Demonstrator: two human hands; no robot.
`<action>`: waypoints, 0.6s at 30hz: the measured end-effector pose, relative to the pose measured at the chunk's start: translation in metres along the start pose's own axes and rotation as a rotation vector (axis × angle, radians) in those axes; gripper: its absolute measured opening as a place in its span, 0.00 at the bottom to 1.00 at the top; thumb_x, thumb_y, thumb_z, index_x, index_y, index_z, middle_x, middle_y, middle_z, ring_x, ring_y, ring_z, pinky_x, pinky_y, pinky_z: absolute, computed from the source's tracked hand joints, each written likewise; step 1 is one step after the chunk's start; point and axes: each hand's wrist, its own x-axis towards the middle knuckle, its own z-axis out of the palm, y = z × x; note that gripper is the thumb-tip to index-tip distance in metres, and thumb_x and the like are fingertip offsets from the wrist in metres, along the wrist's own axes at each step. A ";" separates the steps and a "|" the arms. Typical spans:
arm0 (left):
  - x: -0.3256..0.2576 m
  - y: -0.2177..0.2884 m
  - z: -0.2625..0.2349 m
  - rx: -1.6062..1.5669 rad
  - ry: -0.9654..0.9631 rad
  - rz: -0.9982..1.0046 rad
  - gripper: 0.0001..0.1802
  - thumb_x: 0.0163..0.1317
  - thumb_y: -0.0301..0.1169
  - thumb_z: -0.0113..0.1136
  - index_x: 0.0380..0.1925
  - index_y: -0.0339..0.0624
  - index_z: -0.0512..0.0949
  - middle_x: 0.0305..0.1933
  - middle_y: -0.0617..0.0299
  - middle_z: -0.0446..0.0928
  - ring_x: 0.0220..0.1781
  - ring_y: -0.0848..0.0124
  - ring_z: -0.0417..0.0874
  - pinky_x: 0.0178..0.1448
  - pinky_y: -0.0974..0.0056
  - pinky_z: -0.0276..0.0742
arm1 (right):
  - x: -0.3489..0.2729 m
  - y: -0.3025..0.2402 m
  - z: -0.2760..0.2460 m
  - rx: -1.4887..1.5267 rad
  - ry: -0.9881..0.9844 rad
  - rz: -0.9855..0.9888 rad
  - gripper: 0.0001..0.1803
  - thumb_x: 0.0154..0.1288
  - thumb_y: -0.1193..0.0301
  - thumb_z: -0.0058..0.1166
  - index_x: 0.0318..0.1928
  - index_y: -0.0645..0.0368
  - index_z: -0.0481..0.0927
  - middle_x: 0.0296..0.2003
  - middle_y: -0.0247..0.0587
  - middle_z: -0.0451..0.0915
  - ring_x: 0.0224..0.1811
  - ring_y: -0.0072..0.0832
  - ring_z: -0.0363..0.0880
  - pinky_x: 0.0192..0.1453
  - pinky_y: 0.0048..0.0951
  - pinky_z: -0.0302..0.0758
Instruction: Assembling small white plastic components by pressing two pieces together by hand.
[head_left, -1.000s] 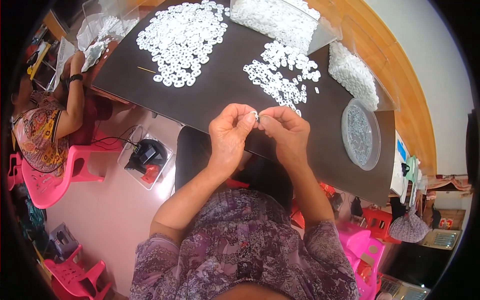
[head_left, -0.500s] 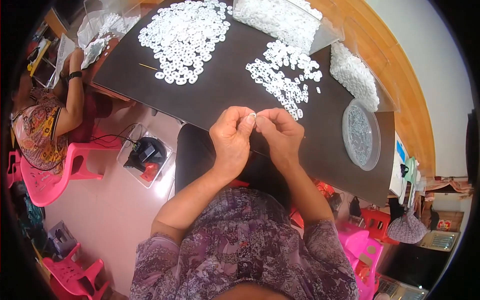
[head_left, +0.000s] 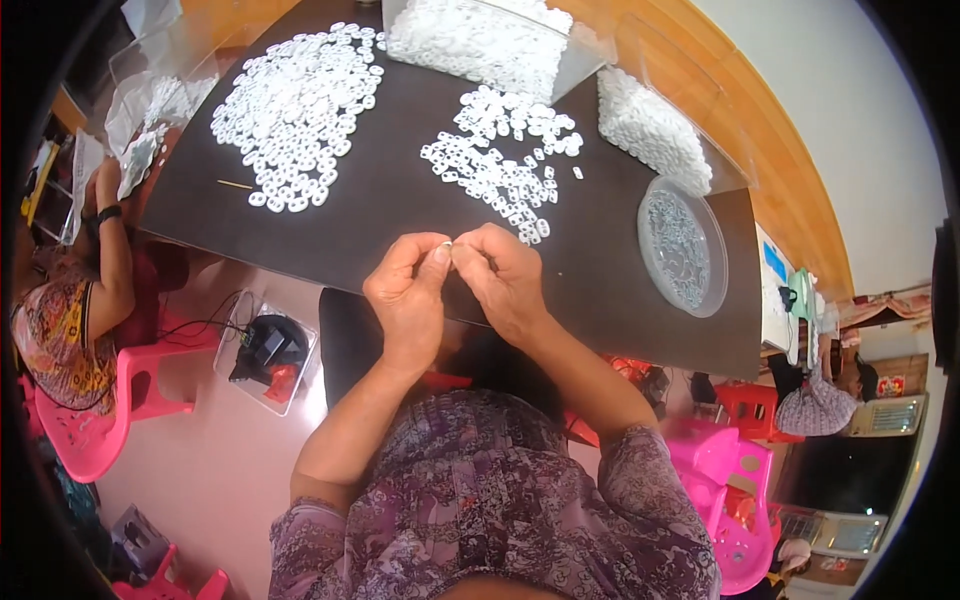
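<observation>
My left hand (head_left: 408,300) and my right hand (head_left: 503,285) meet fingertip to fingertip over the table's near edge. Both are pinched closed around one small white plastic piece (head_left: 446,246), of which only a sliver shows between thumbs and forefingers. Just beyond them lies a loose heap of small white rectangular pieces with holes (head_left: 520,185). Further left spreads a larger heap of white oval pieces with holes (head_left: 295,110). A round clear dish (head_left: 718,270) of small grey metal-looking parts stands to the right.
Clear bins of white pieces stand along the back, one in the middle (head_left: 480,45) and one at right (head_left: 655,130). A thin yellowish stick (head_left: 235,184) lies by the oval heap. At far left another person (head_left: 85,310) sits on a pink chair (head_left: 125,400). A clear tray (head_left: 268,350) sits on the floor.
The whole view has shifted, so the table and heaps appear further left. My hands stay together at the same spot by the table edge, and less of the white piece shows between the fingers.
</observation>
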 end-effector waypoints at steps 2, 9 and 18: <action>0.002 -0.002 0.000 -0.078 -0.023 -0.083 0.03 0.59 0.20 0.56 0.32 0.33 0.78 0.28 0.68 0.75 0.31 0.81 0.73 0.37 0.75 0.70 | 0.002 0.002 -0.005 -0.020 -0.006 -0.027 0.04 0.62 0.76 0.52 0.32 0.64 0.78 0.26 0.32 0.76 0.28 0.15 0.71 0.33 0.19 0.69; 0.005 0.000 0.000 -0.207 -0.067 -0.171 0.04 0.61 0.23 0.56 0.35 0.33 0.77 0.30 0.67 0.75 0.32 0.80 0.75 0.40 0.75 0.72 | 0.020 0.021 -0.075 -0.253 0.237 0.078 0.06 0.58 0.75 0.54 0.34 0.66 0.80 0.26 0.33 0.78 0.28 0.17 0.72 0.34 0.20 0.69; 0.005 -0.001 0.000 -0.177 -0.079 -0.135 0.07 0.62 0.27 0.58 0.35 0.33 0.78 0.28 0.67 0.75 0.30 0.80 0.75 0.37 0.76 0.70 | 0.014 0.033 -0.086 -0.797 0.082 -0.046 0.05 0.52 0.72 0.58 0.29 0.59 0.78 0.25 0.43 0.74 0.32 0.40 0.73 0.38 0.39 0.69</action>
